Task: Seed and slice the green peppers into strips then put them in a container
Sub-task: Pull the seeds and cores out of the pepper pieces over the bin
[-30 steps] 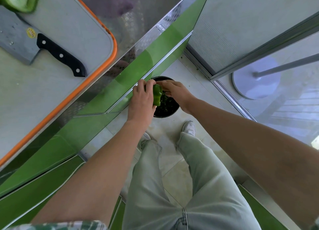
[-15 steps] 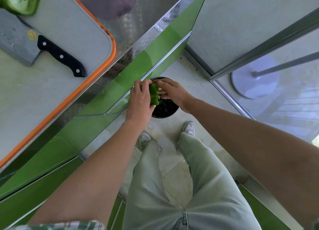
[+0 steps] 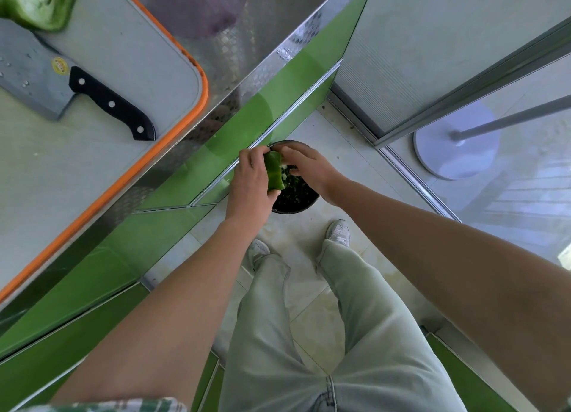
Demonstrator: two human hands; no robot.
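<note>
Over bin (image 3: 296, 206), L hand (image 3: 250, 184) grips pepper half (image 3: 274, 172); R hand (image 3: 310, 167) pinches seeds (image 3: 285, 167). Seeds now pulled into view, so seeding looks nearly done.

Bright, even daylight; sharp focus at centre, wide-angle bending at the edges, soft glare on the steel table (image 3: 216, 34).

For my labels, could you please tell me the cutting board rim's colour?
The grey cutting board's rim is orange; head view.
</note>
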